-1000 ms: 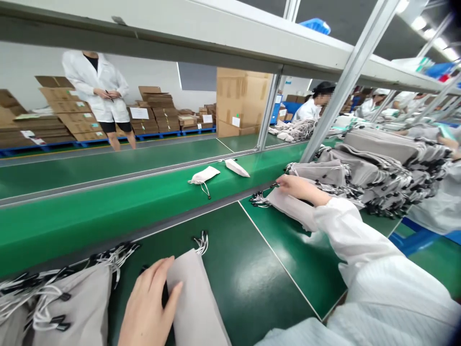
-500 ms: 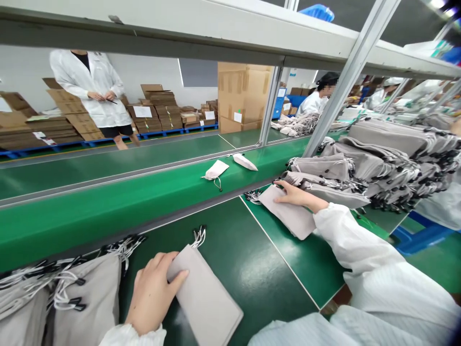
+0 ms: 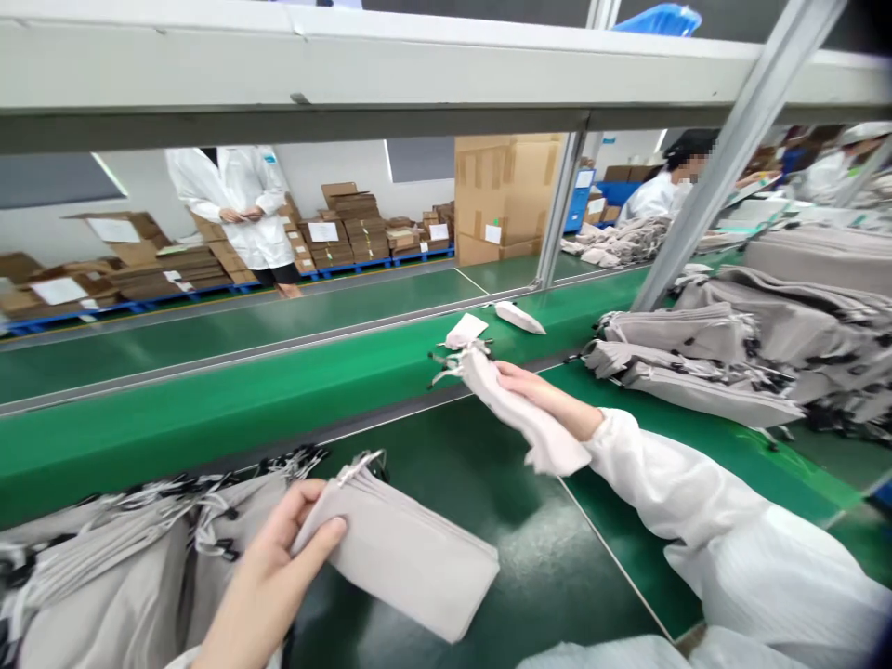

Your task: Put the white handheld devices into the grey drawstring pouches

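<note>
A stack of flat grey drawstring pouches (image 3: pixel 418 548) is pinched at its corded end by my left hand (image 3: pixel 293 548), thumb on top. The stack is tilted over the green table. My right hand (image 3: pixel 536 395) grips another small bunch of grey drawstring pouches (image 3: pixel 522 413), lifted above the table with the white cords and black cord locks pointing left. How many it holds I cannot tell. Beyond it, two pale pouches, one nearer (image 3: pixel 465 331) and one farther (image 3: pixel 519 318), lie on the green belt. Piled pouches (image 3: pixel 104 576) lie beside my left hand, cords toward the belt.
Large heaps of grey pouches (image 3: pixel 711 390) cover the right side. A slanted metal post (image 3: pixel 739 149) and an overhead beam (image 3: pixel 418 65) frame the view. A person in a white coat (image 3: pixel 237 200) stands across the belt near cardboard boxes (image 3: pixel 508 195); other people sit farther right.
My right hand has lifted its pouches off the table and carried them left toward my left hand. The left hand has raised and turned its stack. The view has shifted left.
</note>
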Motion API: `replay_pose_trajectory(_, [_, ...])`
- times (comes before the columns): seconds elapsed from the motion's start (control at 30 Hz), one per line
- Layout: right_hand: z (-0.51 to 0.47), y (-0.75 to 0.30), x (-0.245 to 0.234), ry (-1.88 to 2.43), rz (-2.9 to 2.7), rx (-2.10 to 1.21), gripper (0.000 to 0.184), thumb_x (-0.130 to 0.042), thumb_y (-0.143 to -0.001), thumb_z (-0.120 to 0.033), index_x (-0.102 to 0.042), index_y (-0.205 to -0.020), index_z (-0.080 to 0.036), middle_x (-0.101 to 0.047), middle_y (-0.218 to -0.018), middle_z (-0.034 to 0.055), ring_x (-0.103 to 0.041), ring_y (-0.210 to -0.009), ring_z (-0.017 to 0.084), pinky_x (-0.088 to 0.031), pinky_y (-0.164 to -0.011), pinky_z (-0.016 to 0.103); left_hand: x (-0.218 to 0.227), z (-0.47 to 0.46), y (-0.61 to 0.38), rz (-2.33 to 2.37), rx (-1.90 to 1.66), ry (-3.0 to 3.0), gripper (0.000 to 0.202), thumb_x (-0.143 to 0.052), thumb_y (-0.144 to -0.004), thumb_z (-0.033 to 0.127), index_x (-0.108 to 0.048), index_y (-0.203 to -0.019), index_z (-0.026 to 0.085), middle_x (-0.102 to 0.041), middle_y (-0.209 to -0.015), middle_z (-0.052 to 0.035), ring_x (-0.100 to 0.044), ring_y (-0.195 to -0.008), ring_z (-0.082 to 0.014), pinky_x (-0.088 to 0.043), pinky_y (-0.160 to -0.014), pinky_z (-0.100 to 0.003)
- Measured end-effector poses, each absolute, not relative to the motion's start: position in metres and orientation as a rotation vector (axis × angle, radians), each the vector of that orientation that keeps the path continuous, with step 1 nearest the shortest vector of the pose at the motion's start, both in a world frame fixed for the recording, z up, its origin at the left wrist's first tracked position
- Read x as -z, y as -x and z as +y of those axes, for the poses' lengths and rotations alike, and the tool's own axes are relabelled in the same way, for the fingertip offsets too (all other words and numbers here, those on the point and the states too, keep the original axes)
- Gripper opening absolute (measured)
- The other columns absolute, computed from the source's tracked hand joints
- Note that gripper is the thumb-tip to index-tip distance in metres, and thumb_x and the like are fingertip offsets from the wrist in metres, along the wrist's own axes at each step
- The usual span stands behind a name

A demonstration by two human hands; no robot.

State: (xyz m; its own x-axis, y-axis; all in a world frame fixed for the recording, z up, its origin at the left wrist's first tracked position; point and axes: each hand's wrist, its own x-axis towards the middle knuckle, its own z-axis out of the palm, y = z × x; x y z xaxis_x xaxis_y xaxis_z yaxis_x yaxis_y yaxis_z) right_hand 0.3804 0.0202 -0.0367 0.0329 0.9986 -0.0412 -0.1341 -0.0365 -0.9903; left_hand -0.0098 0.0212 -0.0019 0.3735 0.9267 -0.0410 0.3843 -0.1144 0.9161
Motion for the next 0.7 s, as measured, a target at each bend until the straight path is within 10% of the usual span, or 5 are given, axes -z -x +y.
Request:
replay_pose_trajectory(0.2, [0.033, -0.276, 0.061, 1.029, -1.464, -1.291, 0.055, -0.069, -0.086, -0.036, -0.047, -0.135, -0.025, -0.055, -0.132, 0.0072, -0.058, -0.114, 0.021, -0.05, -0.097, 0.037, -0.028, 0.016, 0.027, 1.15, -0.993, -1.564, 0.04, -0.066, -0.087, 0.045, -0.056, -0.12, 0.025, -0.065, -0.111, -0.0016, -0.062, -0.096, -0.0189, -0.05, -0.081, -0.024])
replay_pose_trajectory(0.7, [0.032, -0.243, 0.104, 1.266, -1.675, -1.598, 0.073, -0.059, -0.08, -0.061, -0.043, -0.141, -0.025, -0.064, -0.086, 0.0042, -0.067, -0.072, 0.021, -0.057, -0.054, 0.032, 0.044, 0.014, -0.013, 1.348, -0.823, -2.054, 0.032, -0.054, -0.085, 0.014, -0.068, -0.113, 0.022, -0.066, -0.104, -0.0054, -0.063, -0.101, -0.0217, -0.05, -0.091, -0.035])
